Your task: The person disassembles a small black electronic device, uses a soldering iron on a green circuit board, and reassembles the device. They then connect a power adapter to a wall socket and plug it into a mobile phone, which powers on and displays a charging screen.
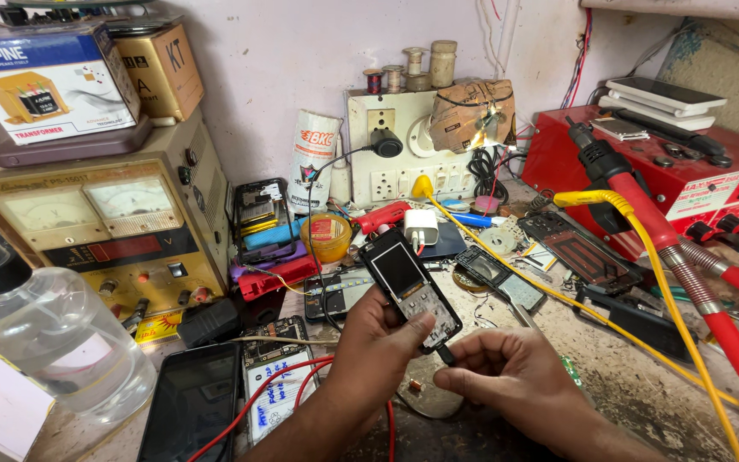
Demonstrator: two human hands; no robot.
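Black and stripped of its casing, the small phone board (410,287) sits above the cluttered bench (643,393), clasped by the left hand (382,338), while the right hand (506,376) pinches a plug (446,353) at its bottom port, best pushed in straight and gently.

Both forearms enter from the bottom edge, near the middle of the frame, and angle up toward the centre. The left hand (382,338) sits left of centre, its back toward the camera, wrist bent slightly, fingers curled upward and closed in a grip, the thumb pressed across at the upper right of the hand. The right hand (506,372) lies lower and to the right, palm turned down, knuckles raised, its thumb and forefinger pinched together at their tips and pointing left toward the left hand. The two hands are nearly touching.
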